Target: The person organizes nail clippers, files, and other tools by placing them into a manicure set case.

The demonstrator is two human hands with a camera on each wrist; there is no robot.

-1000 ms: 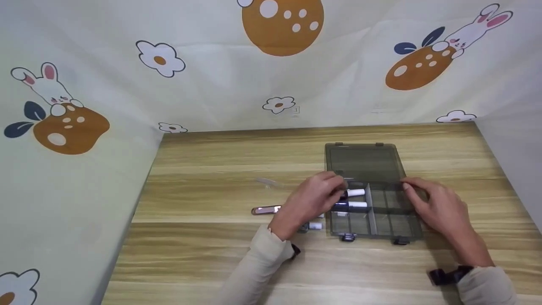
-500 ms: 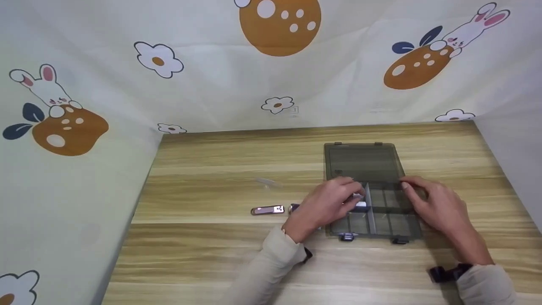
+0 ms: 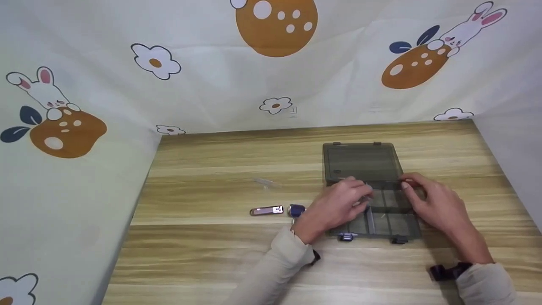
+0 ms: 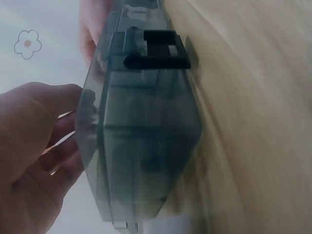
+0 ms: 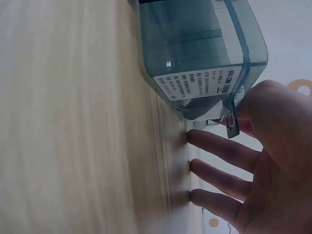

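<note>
The left hand [image 3: 336, 202] bends its fingers over the grey box [image 3: 397, 224] on the table [image 3: 190, 254]; whether it holds something, I cannot tell. The right hand [image 3: 440, 205], fingers stretched, touches the box's right side.

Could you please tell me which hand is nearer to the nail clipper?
Left. The left hand is over the box, to the right of the nail clipper; the right hand is at the box's right edge, farther away.

Gap between grips [image 3: 341, 203] [image 3: 440, 205], dividers [image 3: 371, 222] below
</note>
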